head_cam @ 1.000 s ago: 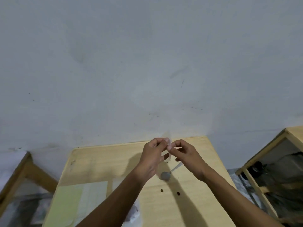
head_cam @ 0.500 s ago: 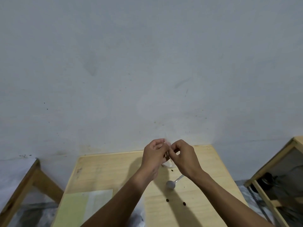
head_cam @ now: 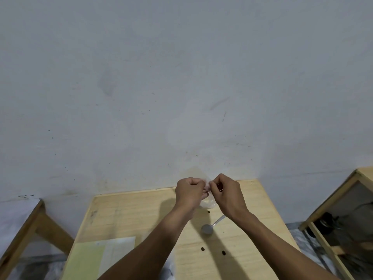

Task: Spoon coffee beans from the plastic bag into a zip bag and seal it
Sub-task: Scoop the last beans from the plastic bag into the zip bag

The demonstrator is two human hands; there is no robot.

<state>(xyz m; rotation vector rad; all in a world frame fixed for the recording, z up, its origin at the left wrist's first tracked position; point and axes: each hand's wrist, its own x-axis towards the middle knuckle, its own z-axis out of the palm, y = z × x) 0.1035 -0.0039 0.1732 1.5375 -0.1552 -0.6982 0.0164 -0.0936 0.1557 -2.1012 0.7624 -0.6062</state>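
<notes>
Both hands, left hand (head_cam: 189, 191) and right hand (head_cam: 227, 194), pinched zip bag (head_cam: 207, 203) top above spoon (head_cam: 210, 226); spooning apparently done, sealing underway, stray beans (head_cam: 202, 249) beside spoon.

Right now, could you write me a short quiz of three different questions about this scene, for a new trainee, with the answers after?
1. True or false: the spoon is held in the right hand.
2. What do both hands pinch between them? A) a sheet of paper B) the small clear zip bag C) the spoon
3. Fill in: loose coffee beans lie on the wooden ____, nearer the person than the spoon.

Key:
1. False: the spoon lies on the table, below the hands.
2. B: the left hand and the right hand pinch its top edge, above the table.
3. table
</notes>
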